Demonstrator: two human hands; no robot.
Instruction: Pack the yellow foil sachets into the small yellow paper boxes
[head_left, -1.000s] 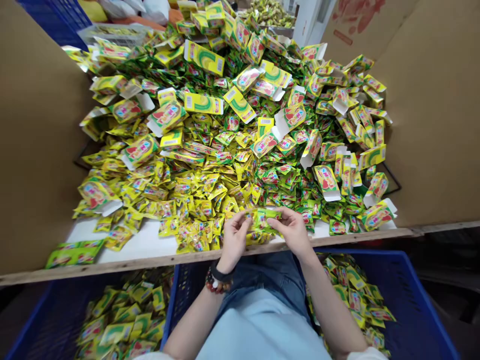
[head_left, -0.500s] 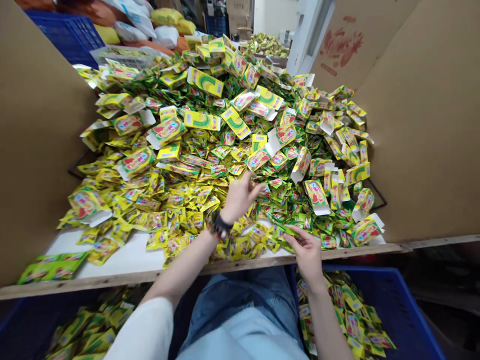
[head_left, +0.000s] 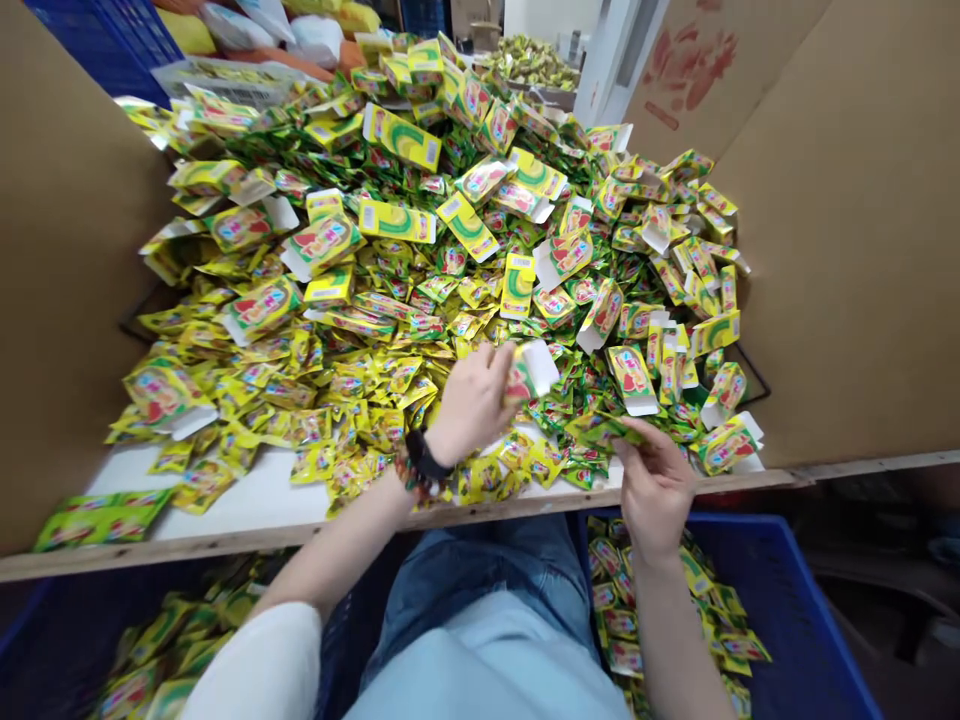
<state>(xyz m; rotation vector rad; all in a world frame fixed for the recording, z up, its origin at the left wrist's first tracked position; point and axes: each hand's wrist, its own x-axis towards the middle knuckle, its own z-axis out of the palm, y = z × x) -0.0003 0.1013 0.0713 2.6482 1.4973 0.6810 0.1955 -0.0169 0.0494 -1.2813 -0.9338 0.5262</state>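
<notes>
A big heap of yellow-green sachets (head_left: pixel 375 380) and small printed cartons (head_left: pixel 262 305) covers the white table (head_left: pixel 262 495). My left hand (head_left: pixel 469 405) is closed on one small carton (head_left: pixel 529 370) with its white flap open, lifted just above the heap. My right hand (head_left: pixel 656 480), near the table's front edge, pinches a few green sachets (head_left: pixel 600 430). A dark band and beads circle my left wrist.
Tall cardboard sheets (head_left: pixel 862 250) wall the table on the left and right. Blue crates (head_left: pixel 795 640) holding filled cartons stand below the front edge on both sides of my lap. Bags and a tray of more sachets lie at the far end.
My left hand reached forward into the heap and picked up a carton. My right hand moved right, keeping the sachets that both hands held together a second ago.
</notes>
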